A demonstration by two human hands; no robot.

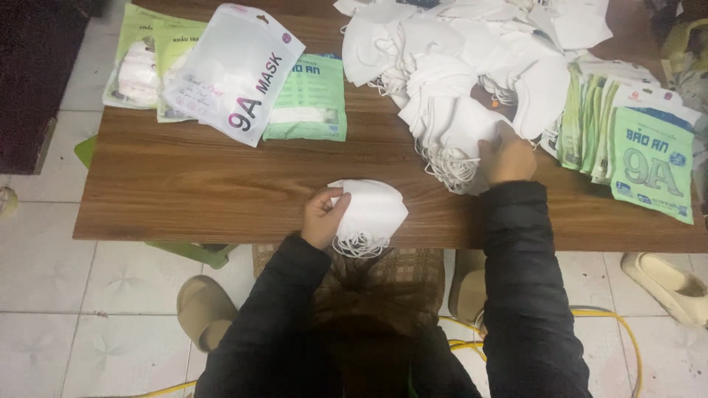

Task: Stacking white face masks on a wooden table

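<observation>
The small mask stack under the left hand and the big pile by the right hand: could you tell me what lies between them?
Only bare wooden table, seen in the head view.

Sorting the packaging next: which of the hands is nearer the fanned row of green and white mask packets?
Right. The right hand rests on the white mask pile just left of the packet row; the left hand holds a small mask stack much farther left.
</observation>
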